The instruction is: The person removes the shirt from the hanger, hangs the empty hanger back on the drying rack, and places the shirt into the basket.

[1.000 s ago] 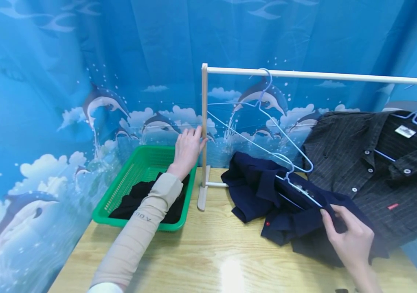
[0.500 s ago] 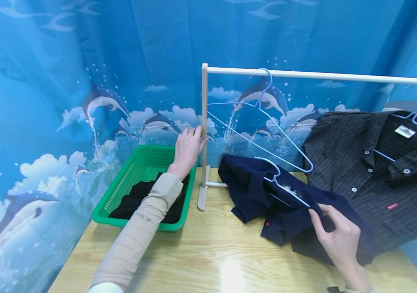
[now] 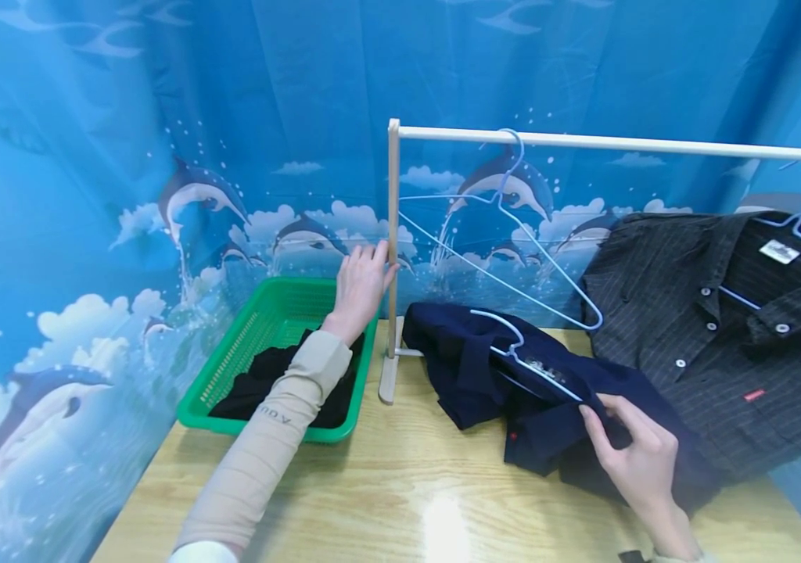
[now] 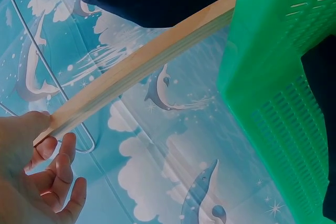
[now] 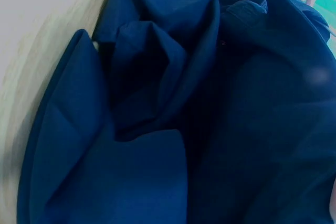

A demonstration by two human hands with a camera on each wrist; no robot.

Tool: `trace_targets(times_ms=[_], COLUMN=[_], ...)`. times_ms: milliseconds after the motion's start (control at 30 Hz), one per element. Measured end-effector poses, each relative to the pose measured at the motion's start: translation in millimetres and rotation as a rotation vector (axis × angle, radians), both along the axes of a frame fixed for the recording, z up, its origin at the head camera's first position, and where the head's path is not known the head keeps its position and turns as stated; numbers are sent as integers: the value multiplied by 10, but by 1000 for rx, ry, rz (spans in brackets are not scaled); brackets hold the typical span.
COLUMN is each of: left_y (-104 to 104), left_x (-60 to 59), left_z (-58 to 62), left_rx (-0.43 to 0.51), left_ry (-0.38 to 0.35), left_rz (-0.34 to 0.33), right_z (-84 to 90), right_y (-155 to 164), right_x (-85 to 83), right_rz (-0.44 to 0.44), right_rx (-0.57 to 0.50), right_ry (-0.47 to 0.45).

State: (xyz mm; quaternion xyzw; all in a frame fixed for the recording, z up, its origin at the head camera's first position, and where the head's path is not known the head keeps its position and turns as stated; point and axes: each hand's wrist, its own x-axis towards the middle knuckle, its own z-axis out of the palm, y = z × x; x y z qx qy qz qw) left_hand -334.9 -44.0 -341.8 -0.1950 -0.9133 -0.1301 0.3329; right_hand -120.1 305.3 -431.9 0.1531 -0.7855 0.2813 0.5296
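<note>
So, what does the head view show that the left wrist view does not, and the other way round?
Only the head view shows the right hand pinching the navy shirt on the table, the striped shirt hanging on the rail, and the sleeve. Only the left wrist view shows the inner side of the left hand's fingers and the basket's outer wall from close by. Both show the left hand against the wooden post, the green basket and the dolphin curtain.

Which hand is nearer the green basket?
Left. The left hand rests on the rack post just above the green basket; the right hand pinches the navy shirt, far right.
</note>
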Motion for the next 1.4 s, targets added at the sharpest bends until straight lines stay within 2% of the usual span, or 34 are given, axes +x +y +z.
trace_targets(times_ms=[167,433,700,967,1233,1400], left_y=[-2,-6,-30,-45,-79,-180], left_x=[2,-16,6,209,472,575], left_z=[15,11,35,29,-60,-110], left_rx=[2,1,-5,-29,-102,-61], left_ry=[-7,25,-9,-61,-178,-267], left_rz=[-2,-4,5,46,-79,-105], right_z=[13,63,125,142,134,158], right_y=[-23,-87,-146,-167,-171,-163], right_x=[2,1,-8,-13,-12,-34], right_rz=[29,80,125,151,144,119], right_rx=[1,2,-23,-49,-75,-104], right_ry=[3,26,47,42,16,-7])
